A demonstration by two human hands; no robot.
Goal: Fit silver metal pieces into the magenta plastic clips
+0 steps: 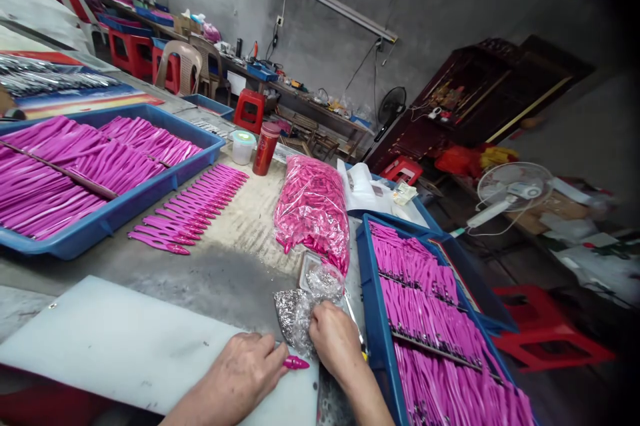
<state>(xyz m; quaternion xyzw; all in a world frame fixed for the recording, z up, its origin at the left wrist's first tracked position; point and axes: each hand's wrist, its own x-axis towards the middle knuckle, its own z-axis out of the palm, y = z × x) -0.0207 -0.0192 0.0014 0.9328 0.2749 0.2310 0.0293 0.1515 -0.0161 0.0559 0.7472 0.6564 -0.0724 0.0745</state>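
My left hand [249,367] rests low over the white board [130,339], its fingers closed round a magenta piece with a pointed tip [297,363]. Only that tip shows past my fingertips; the rest is hidden. My right hand [334,336] is at a clear plastic bag [303,319] beside a heap of small silvery metal parts [285,309]. Its fingers are bent together at the bag, and what they pinch is hidden. Just beyond lies a small tray [307,266] with more shiny bits in clear plastic. A large clear bag of pink pieces [313,206] stands behind it.
A blue tray [175,176] of long magenta pieces stands at left, another blue tray [373,306] at right. Between them lies a row of magenta pieces [193,209]. A red jar [267,149] and a lidded tub [243,147] stand further back. A white fan [515,189] is at far right.
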